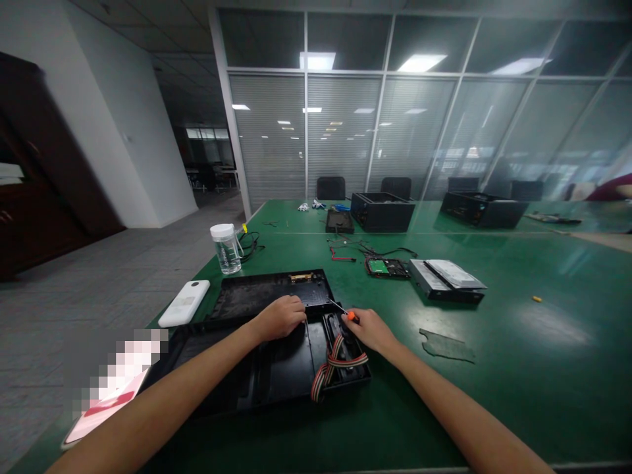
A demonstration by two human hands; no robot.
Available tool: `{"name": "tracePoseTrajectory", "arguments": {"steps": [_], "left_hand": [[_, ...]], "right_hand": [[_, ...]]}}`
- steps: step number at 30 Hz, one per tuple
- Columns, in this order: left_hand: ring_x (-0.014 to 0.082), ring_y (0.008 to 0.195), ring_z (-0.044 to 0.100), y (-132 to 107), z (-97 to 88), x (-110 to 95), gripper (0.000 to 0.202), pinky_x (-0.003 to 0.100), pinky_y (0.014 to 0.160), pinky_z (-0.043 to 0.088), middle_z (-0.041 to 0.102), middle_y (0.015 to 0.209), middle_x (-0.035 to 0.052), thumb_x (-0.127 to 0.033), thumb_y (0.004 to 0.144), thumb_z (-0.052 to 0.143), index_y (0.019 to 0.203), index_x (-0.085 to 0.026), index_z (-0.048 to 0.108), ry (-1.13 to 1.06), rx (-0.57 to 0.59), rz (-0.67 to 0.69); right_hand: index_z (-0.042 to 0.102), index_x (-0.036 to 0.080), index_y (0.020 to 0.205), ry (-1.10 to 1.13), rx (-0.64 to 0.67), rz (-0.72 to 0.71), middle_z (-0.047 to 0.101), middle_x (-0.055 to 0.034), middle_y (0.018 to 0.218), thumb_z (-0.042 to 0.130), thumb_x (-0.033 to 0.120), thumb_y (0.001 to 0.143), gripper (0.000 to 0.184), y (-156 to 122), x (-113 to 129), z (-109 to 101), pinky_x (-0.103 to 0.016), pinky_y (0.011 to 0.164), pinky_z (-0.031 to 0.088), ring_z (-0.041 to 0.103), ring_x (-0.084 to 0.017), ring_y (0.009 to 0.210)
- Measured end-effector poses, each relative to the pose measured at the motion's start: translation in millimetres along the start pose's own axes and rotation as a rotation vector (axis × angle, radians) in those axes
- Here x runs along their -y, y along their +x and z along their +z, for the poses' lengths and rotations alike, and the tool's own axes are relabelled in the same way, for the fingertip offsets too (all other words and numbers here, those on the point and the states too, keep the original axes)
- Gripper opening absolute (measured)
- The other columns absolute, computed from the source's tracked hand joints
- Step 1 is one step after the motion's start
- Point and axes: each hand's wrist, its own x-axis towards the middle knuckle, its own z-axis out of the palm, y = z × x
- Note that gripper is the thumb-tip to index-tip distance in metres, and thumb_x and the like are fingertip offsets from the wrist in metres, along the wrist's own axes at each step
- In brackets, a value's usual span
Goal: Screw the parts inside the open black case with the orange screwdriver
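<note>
A black open computer case (276, 368) lies on the green table in front of me. My left hand (280, 317) rests curled on the case's far edge, fingers closed against the plastic. My right hand (371, 329) is closed round a small orange-handled screwdriver (343, 311) whose tip points left into the case near my left fingers. A striped red and grey ribbon cable (332, 366) loops out of the case just below my right wrist. A second black panel (269, 293) lies right behind the case.
A clear lidded jar (226, 249) and a white flat device (184, 302) sit at the left. A circuit board (386, 266), a drive unit (447, 280), loose cables and black cases (382, 210) lie farther back. A clear plastic scrap (447, 345) lies right of my right arm.
</note>
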Motion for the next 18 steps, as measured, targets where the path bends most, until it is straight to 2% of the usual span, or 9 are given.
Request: {"name": "tracePoseTrajectory", "arguments": {"steps": [4,6,9,13,15,18], "left_hand": [[0.0174,0.085,0.051,21,-7.0,-7,0.02,0.028,0.077,0.039,0.059,0.086,0.0066,-0.019,0.089,0.04,0.085,-0.016,0.059,-0.022,-0.009,0.007],[0.0173,0.081,0.052,35,0.4,-12,0.019,0.028,0.075,0.04,0.059,0.082,0.006,-0.022,0.089,0.041,0.083,-0.015,0.058,-0.027,0.006,0.007],[0.0164,0.078,0.053,48,21.6,-17,0.018,0.027,0.074,0.041,0.059,0.08,0.0052,-0.022,0.088,0.043,0.08,-0.015,0.057,-0.06,-0.005,0.004],[0.0156,0.083,0.054,48,46.3,-19,0.019,0.027,0.079,0.041,0.061,0.087,0.0051,-0.02,0.091,0.038,0.089,-0.015,0.057,-0.171,-0.128,-0.077],[0.0154,0.085,0.054,45,50.8,-18,0.02,0.027,0.08,0.041,0.061,0.089,0.0053,-0.019,0.091,0.038,0.092,-0.015,0.057,-0.216,-0.17,-0.093],[0.0152,0.086,0.054,42,49.2,-16,0.02,0.028,0.082,0.042,0.062,0.091,0.0059,-0.018,0.091,0.038,0.093,-0.015,0.057,-0.255,-0.171,-0.055]], "right_hand": [[0.066,0.02,0.075,-0.033,-0.006,-0.013,0.066,-0.0041,0.07,0.043,0.039,0.084,0.031,0,0,4,-0.023,0.061,0.036,0.058,-0.017,0.066],[0.064,0.02,0.072,-0.039,-0.014,-0.031,0.065,-0.0039,0.068,0.042,0.04,0.085,0.033,0,-2,5,-0.023,0.06,0.035,0.058,-0.016,0.064],[0.062,0.019,0.068,-0.006,-0.046,-0.05,0.063,-0.0029,0.064,0.038,0.045,0.086,0.04,1,-8,5,-0.023,0.057,0.034,0.056,-0.015,0.059],[0.059,0.018,0.061,0.092,-0.113,0.01,0.059,-0.0012,0.055,0.035,0.05,0.086,0.047,7,-18,1,-0.023,0.053,0.034,0.052,-0.014,0.052],[0.057,0.018,0.058,0.143,-0.148,0.046,0.057,-0.0003,0.052,0.035,0.053,0.085,0.049,11,-23,-1,-0.023,0.052,0.034,0.051,-0.013,0.05],[0.053,0.019,0.054,0.17,-0.185,0.082,0.052,0.0013,0.049,0.036,0.056,0.083,0.05,14,-28,-3,-0.023,0.049,0.033,0.048,-0.013,0.048]]}}
